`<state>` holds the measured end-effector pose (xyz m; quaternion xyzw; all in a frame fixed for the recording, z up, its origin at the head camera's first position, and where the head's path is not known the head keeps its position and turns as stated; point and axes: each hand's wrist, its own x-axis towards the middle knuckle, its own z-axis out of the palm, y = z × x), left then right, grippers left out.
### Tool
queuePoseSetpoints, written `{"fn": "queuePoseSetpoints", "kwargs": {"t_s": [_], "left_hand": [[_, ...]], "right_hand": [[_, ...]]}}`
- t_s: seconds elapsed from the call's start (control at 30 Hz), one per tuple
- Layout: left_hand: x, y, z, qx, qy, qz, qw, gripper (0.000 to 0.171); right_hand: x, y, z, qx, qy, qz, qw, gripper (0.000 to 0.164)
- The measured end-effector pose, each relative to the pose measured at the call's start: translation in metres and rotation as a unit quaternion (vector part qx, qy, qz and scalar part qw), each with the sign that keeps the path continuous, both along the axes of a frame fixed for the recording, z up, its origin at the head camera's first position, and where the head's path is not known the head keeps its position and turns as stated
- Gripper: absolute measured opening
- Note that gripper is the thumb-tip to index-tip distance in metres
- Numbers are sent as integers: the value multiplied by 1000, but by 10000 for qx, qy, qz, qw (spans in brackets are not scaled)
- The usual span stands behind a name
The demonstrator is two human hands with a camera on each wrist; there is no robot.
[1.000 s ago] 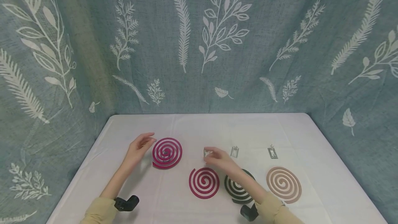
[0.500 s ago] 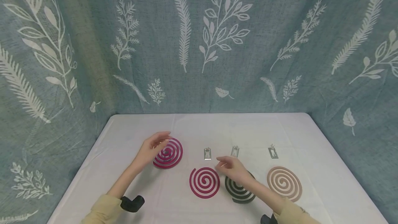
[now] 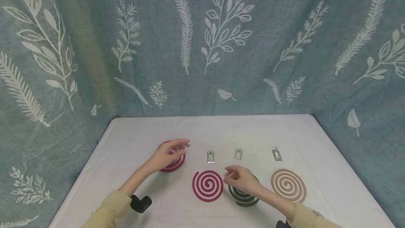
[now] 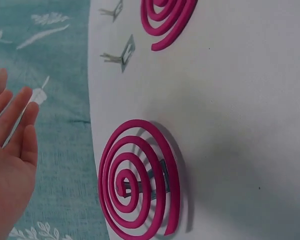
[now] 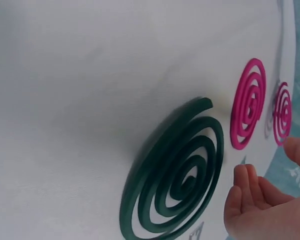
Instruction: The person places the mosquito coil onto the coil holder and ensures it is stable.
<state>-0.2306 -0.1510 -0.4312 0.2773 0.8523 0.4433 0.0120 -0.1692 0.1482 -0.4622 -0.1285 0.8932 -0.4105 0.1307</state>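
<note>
My left hand [image 3: 166, 157], fingers relaxed and holding nothing, hovers over the far-left pink mosquito coil [image 3: 172, 168]. In the left wrist view, that coil [image 4: 174, 200] sits raised on a metal stand [image 4: 149, 182]. My right hand [image 3: 243, 179] has loosely bent fingers with nothing between them and is above the dark green coil [image 3: 248, 202], partly hiding it. A second pink coil [image 3: 207, 183] lies flat on the table between the hands. Behind it stands a small metal coil stand [image 3: 210, 162], with another stand [image 3: 238, 158] to its right.
A tan coil [image 3: 288, 185] lies flat at the right, with a third metal stand [image 3: 277, 159] behind it. The white-covered table [image 3: 202, 129] ends against a blue-green leaf-patterned curtain [image 3: 190, 94]. Each wrist carries a black camera.
My left hand has moved right, from beside the far-left pink coil to over it. My right hand has let go of the nearest metal stand and drawn back toward the green coil.
</note>
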Motion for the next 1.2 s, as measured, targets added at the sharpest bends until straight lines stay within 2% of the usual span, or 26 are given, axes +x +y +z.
{"fn": "queuePoseSetpoints", "kwargs": {"t_s": [0.2,0.33,0.63,0.77,0.83,0.97,1.2], "left_hand": [[-1,10,1,-523,-105,-478,9974,39],[-1,18,-1,-882,-245,-867,9920,41],[-1,30,-18,-1410,-843,-1667,9722,53],[0,33,-23,-1729,-1017,-1804,9629,62],[0,34,-26,-1905,-994,-1848,9590,65],[1,36,-31,-2209,-772,-1934,9528,70],[2,36,-38,-2246,-409,-2156,9494,74]], "right_hand": [[3,4,-5,217,107,313,9992,46],[4,4,-7,281,170,535,9980,46],[-1,1,-9,428,218,819,9955,48],[-2,-3,-12,652,389,882,9932,50],[-2,-5,-14,884,580,962,9897,50],[-1,-10,-15,1479,1090,1131,9764,50],[2,-15,-16,2080,1671,1262,9555,52]]}}
